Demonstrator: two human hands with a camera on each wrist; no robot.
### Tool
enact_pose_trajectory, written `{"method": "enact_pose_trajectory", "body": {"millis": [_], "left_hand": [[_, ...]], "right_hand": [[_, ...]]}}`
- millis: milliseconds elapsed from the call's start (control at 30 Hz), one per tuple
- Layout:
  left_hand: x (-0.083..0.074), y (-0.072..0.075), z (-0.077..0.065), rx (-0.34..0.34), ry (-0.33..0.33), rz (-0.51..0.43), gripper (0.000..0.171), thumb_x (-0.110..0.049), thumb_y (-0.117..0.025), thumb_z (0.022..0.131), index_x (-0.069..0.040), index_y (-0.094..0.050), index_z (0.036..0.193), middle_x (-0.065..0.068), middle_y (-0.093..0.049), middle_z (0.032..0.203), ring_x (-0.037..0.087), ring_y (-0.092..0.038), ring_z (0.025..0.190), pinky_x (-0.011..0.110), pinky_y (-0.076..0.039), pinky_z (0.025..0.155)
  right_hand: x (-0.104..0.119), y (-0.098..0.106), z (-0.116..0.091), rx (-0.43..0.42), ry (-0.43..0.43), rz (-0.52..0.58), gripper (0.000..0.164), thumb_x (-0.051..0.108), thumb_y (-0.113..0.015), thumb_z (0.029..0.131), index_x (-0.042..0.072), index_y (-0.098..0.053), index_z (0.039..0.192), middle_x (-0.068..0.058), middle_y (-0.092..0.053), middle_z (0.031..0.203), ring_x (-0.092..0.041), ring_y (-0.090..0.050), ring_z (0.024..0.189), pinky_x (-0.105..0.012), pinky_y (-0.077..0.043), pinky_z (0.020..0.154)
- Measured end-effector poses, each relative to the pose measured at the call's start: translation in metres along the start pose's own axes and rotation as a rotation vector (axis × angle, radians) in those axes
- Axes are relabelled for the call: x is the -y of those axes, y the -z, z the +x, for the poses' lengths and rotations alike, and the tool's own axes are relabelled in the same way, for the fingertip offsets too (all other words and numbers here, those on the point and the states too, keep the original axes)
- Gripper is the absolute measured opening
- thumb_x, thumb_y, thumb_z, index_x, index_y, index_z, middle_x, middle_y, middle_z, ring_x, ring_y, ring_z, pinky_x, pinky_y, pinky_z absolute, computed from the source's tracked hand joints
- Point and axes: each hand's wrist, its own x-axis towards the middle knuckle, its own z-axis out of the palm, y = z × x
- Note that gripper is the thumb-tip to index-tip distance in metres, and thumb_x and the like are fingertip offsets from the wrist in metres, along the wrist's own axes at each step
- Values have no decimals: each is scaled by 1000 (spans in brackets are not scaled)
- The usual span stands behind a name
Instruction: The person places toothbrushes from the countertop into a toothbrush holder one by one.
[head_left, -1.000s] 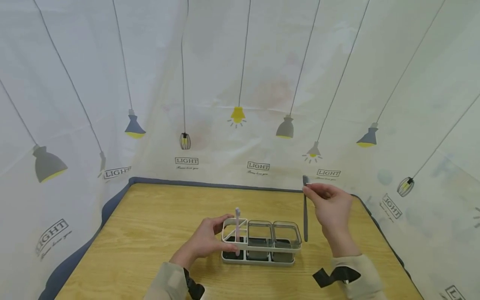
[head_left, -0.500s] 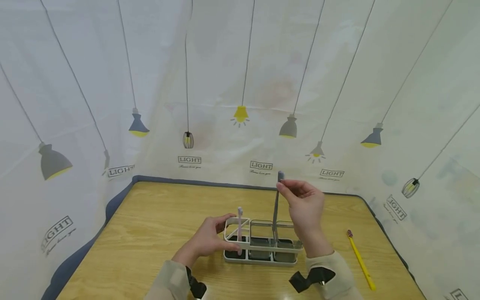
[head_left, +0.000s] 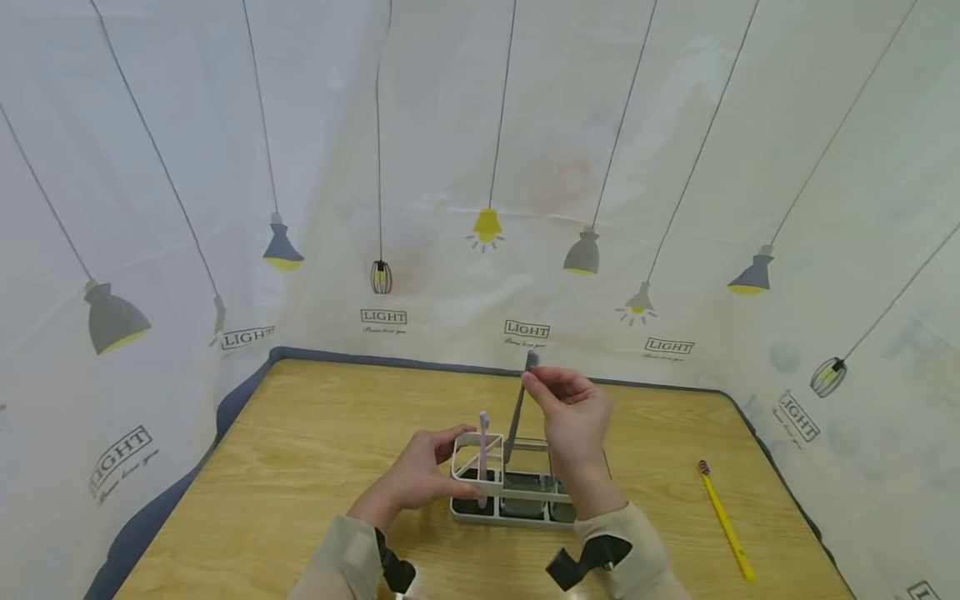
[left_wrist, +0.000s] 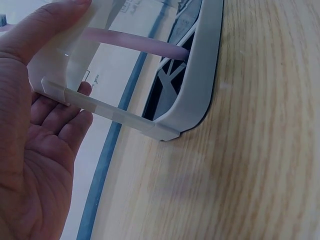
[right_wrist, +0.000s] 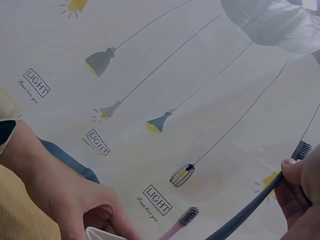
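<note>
My left hand (head_left: 412,479) grips the left end of a white toothbrush holder (head_left: 517,493), thumb in front and fingers behind. A pink toothbrush (head_left: 483,450) stands upright in its left section; in the left wrist view, the pink handle (left_wrist: 135,42) reaches down to the base. My right hand (head_left: 579,421) pinches a dark grey toothbrush (head_left: 517,412) just below its bristles. That brush leans, head up, with its lower end at the holder's upper rim beside the divided left section. In the right wrist view, the grey toothbrush (right_wrist: 250,210) slants up to my fingertips.
A yellow toothbrush (head_left: 726,525) lies on the wooden table (head_left: 315,433) to the right. Clear cups fill the holder's middle and right sections, partly behind my right hand. A white curtain (head_left: 450,125) printed with lamps hangs around the table's back and sides.
My right hand has carried the grey toothbrush leftward, from right of the holder to over it, and the brush now tilts. The yellow toothbrush has come into sight. My left hand keeps its grip.
</note>
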Motion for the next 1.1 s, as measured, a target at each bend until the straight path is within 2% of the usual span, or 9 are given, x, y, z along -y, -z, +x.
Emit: {"method": "enact_pose_trajectory", "body": {"millis": [167,367,600,833,1000,1100], "left_hand": [[-1,0,0,4,-5,-2,88,-34,-100,74,-17,-60,151,3,-64,144,28,-56,140,48,-42,115],[0,-1,0,-7,11,5,91,-36,-100,73,-17,-59,152,1,-63,146,25,-56,140,46,-42,115],[0,0,0,-20,33,19,95,-37,-101,71,-14,-58,153,-3,-63,146,19,-57,138,44,-43,116],[1,0,-1,-9,42,10,98,-36,-101,72,-9,-55,155,1,-61,149,22,-56,139,45,-43,116],[3,1,-1,-13,34,18,99,-36,-100,73,-7,-54,155,7,-56,154,28,-54,141,48,-42,115],[3,1,-1,-12,30,13,98,-36,-100,74,-7,-53,156,7,-55,155,28,-53,141,49,-42,115]], "right_hand": [[-13,-3,-5,-11,-28,-2,15,-9,-83,86,-12,-73,96,-23,-76,98,-21,-75,87,-33,-63,82],[-26,-3,-12,10,-44,-6,14,-11,-83,86,-12,-72,93,-20,-77,97,-22,-76,87,-32,-63,81],[-42,-2,-22,35,-44,-82,11,-9,-84,86,-8,-74,91,-17,-77,94,-22,-75,83,-29,-63,76],[-54,0,-33,70,-32,-142,11,-5,-85,87,-5,-74,90,-17,-76,94,-22,-74,83,-27,-62,74],[-63,3,-40,62,-55,-187,12,-3,-86,86,-3,-75,89,-15,-75,92,-22,-72,82,-25,-61,71],[-65,4,-42,55,-72,-202,12,-4,-86,86,-3,-75,88,-14,-75,91,-22,-72,83,-25,-61,71]]}}
